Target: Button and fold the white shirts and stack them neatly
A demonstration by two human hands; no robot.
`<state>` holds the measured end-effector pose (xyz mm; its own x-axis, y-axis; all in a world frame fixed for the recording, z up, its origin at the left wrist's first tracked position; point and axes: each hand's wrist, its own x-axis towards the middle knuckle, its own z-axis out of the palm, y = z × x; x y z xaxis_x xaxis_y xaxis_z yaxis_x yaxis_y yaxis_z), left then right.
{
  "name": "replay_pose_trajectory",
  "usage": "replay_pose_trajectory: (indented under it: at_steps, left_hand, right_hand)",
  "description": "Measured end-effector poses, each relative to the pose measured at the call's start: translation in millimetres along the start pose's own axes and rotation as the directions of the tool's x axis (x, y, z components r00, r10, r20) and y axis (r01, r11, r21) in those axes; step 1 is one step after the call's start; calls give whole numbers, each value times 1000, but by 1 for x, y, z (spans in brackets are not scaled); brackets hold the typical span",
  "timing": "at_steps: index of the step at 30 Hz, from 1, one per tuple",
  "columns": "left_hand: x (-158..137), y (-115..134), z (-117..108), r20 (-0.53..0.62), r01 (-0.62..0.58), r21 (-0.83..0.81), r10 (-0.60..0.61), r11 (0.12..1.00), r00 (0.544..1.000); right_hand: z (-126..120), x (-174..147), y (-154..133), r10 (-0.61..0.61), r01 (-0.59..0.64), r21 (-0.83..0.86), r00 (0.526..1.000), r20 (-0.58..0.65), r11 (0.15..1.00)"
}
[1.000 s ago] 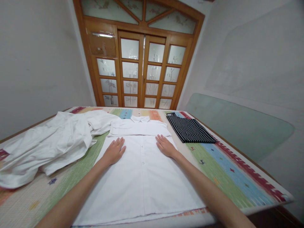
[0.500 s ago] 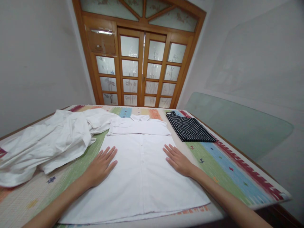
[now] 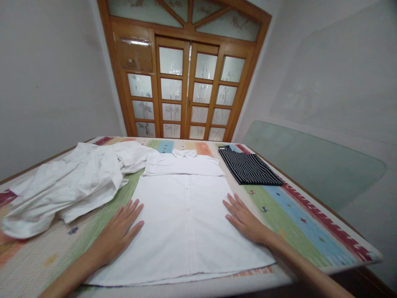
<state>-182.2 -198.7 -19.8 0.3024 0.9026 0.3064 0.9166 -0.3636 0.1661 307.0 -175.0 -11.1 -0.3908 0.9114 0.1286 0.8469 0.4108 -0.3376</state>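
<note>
A white button-up shirt (image 3: 186,223) lies flat in front of me, its collar pointing away and its hem near the table's front edge. Its sleeves are folded across the upper chest in a band. My left hand (image 3: 119,231) rests on the shirt's left side, palm down with the fingers spread. On the opposite side edge lies my right hand (image 3: 245,219), likewise flat and open. Neither hand grips the cloth. Buttons run down the middle between the two hands.
A crumpled white garment (image 3: 74,182) covers the table's left part, touching the shirt near its shoulder. At the back right sits a folded black-and-white striped garment (image 3: 249,165). A patterned cloth (image 3: 297,219) covers the table. Wooden glazed doors (image 3: 186,82) stand behind it.
Both hands have slid outward and slightly toward me, from on the shirt's front to its side edges. The shirt keeps its shape; the view has shifted slightly.
</note>
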Motion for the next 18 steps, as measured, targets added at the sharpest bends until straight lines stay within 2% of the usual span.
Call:
replay_pose_trajectory:
  at_steps: [2,3,4,6,9,12,14,16,18]
  left_hand:
    - [5,3,-6,-11,146,-198,-151,969,988]
    - [8,4,-11,-7,235,-324,-250,916,968]
    - [13,6,-15,9,320,-455,-355,831,935]
    - [23,7,-25,74,434,-672,-529,599,845]
    - [35,7,-42,193,484,-832,-675,272,712]
    - [41,6,-56,350,516,-855,-676,52,648]
    - [43,4,-61,421,541,-841,-651,-19,631]
    - [45,1,-61,437,548,-836,-638,-29,634]
    - [49,-1,-58,432,540,-842,-616,-13,659]
  right_hand:
    - [-3,2,2,86,-83,143,996,-17,986]
    - [-4,5,3,129,-119,219,991,-34,968]
    - [-7,7,3,172,-147,300,984,-56,943]
    - [-13,13,3,255,-182,471,962,-95,863]
    - [-25,19,-3,387,-222,724,920,-68,653]
    - [-39,22,-11,487,-301,872,869,84,387]
    - [-47,24,-15,521,-345,896,838,161,279]
    - [-54,26,-16,544,-377,897,814,203,230]
    - [-58,30,-14,542,-410,890,803,248,200]
